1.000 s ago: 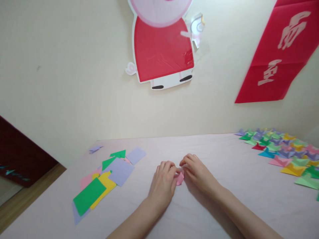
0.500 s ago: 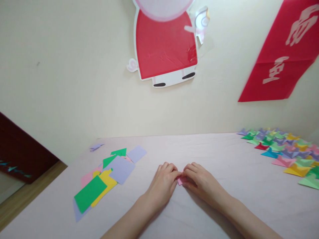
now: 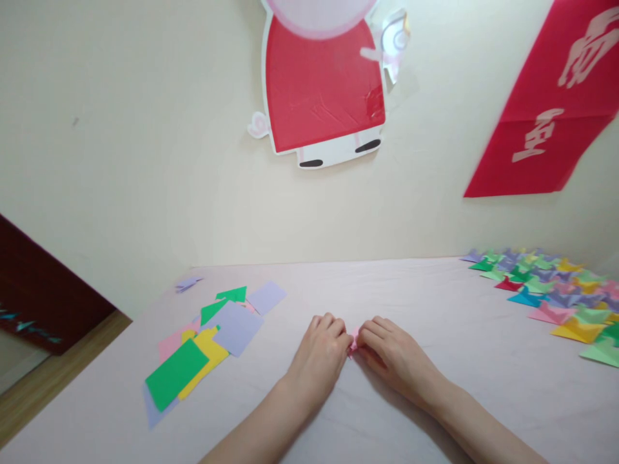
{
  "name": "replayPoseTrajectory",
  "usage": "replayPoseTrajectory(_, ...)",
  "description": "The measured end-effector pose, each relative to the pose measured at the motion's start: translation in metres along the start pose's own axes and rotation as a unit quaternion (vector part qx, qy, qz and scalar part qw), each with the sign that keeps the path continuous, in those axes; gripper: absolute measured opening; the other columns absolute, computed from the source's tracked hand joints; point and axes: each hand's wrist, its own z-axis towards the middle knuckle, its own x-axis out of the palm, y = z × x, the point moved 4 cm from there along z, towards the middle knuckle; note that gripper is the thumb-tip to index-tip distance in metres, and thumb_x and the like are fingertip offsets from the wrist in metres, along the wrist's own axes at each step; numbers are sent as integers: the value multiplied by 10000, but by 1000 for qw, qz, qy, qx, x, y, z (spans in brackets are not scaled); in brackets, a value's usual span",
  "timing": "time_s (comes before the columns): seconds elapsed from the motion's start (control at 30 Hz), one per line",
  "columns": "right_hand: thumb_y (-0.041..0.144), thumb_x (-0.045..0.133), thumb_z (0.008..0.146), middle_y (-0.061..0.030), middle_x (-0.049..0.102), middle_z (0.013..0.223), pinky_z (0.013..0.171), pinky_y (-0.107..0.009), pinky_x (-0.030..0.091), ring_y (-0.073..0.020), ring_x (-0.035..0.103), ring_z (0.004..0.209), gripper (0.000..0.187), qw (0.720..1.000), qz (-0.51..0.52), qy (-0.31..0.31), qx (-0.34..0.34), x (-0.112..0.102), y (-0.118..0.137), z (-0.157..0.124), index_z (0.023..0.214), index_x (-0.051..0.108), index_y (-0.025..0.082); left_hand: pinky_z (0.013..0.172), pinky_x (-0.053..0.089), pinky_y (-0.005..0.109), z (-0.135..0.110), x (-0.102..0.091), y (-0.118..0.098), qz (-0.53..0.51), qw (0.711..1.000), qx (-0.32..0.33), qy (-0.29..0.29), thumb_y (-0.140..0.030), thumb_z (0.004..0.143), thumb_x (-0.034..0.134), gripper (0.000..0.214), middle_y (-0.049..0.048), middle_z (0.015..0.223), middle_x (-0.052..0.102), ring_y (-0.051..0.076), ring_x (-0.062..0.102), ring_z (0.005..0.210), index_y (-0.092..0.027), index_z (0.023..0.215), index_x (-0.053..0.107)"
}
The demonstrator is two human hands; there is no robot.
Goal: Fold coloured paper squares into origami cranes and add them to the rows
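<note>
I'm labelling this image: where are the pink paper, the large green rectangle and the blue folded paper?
Pink paper [image 3: 354, 342], head view: the small part left showing.
Large green rectangle [image 3: 177, 374], head view: middle of its upper face.
Blue folded paper [image 3: 527, 297], head view: its front face.

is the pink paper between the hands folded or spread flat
Folded: the pink paper shows only as a small, uneven piece between the left hand and right hand. Its exact folds are hidden.

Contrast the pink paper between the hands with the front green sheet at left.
The left hand and right hand hold the pink paper; the green sheet lies untouched. The pink paper is mostly hidden; the green sheet shows whole. The pink paper looks bent, the green sheet flat. Both show one plain colour.
</note>
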Motion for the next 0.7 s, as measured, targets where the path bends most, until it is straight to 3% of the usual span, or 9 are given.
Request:
replayPoseTrajectory(0.3,23,513,837,-44,637,953,836,-351,439,-214,521,941,238,986,149,29,70,-6,-18,-3,867,649,217,815,400,339,6,4,-5,21,993,104,-49,-164,928,578,55,25,897,627,204,519,894,-169,873,577)
replayPoseTrajectory(0.5,107,553,852,-39,628,963,898,-380,404,-224,515,980,190,971,198,44,127,-6,-35,-5,865,687,241,780,397,336,13,10,-1,-14,995,73,-64,-214,901,628,88,23,862,615,208,514,857,-177,844,573)
replayPoseTrajectory(0.7,188,592,855,-37,629,907,873,-384,389,-228,516,932,125,967,201,39,151,-3,-35,-1,777,677,236,781,389,333,16,19,2,-91,994,10,-66,-151,879,639,93,19,865,613,206,511,867,-183,806,592)
